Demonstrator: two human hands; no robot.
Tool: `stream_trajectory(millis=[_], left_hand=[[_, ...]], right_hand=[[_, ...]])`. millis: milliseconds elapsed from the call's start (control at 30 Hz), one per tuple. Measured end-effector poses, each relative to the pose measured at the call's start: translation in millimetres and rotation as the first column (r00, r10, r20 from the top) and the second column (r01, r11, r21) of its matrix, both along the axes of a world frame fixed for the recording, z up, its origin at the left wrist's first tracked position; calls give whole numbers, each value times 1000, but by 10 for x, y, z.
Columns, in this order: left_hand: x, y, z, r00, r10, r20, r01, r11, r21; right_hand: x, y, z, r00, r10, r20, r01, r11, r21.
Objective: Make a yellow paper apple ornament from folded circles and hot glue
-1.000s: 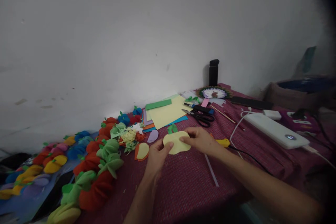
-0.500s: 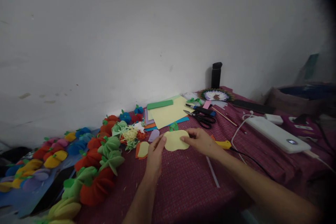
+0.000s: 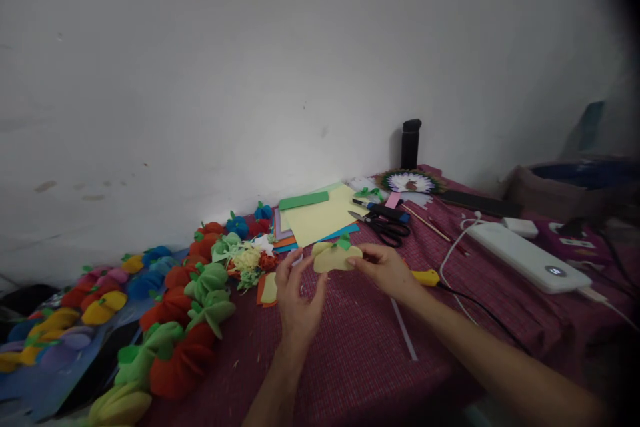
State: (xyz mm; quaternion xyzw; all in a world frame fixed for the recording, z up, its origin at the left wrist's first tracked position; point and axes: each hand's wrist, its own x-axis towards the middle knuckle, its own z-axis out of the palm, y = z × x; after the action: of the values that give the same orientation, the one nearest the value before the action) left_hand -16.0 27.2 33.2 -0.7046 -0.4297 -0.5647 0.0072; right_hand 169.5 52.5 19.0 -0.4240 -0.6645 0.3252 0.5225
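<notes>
A pale yellow pumpkin-shaped paper cutout [image 3: 336, 259] with a green leaf-like top [image 3: 343, 242] is held above the table. My right hand [image 3: 385, 268] pinches its right edge between thumb and fingers. At the cutout's left side, my left hand [image 3: 300, 293] is open, thumb apart from the fingers; whether a fingertip touches the paper I cannot tell. Left of that hand lie smaller orange and yellow paper pieces [image 3: 269, 288] and a heap of shredded paper scraps [image 3: 249, 259].
Rows of colourful layered paper pumpkins [image 3: 183, 360] line the left side. Behind my hands are paper sheets [image 3: 315, 217], black scissors [image 3: 387, 230] and a cutter [image 3: 385, 210]. A yellow-handled corded tool [image 3: 426, 277], a white power bank [image 3: 530, 257] and a black bottle [image 3: 411, 145] stand or lie rightward.
My left hand has let go of the cutout's left edge and spread its fingers. The cutout has tilted and shifted slightly right, with its green top now showing more, still in my right hand.
</notes>
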Motion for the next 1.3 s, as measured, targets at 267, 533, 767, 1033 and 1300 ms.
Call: stream_trajectory(millis=[267,533,767,1033,1300], left_hand=[[1,-9,-22,998,-6,-59,14,991,135],[-24,-11,-40,995,51,-83,-39,989,140],[51,21,-54,971,-12,238,50,987,-155],[26,151,-149,860,-63,506,345,803,-486],[35,169,-151,726,-60,685,493,740,-457]], right_hand=[[-64,-73,36,999,-6,-38,6,1000,-12],[-136,-108,-29,999,29,13,-29,1000,-1],[-109,-162,89,991,15,130,-19,999,32],[-162,-203,99,995,-48,83,44,998,49],[-180,-241,82,987,-141,80,135,989,66]])
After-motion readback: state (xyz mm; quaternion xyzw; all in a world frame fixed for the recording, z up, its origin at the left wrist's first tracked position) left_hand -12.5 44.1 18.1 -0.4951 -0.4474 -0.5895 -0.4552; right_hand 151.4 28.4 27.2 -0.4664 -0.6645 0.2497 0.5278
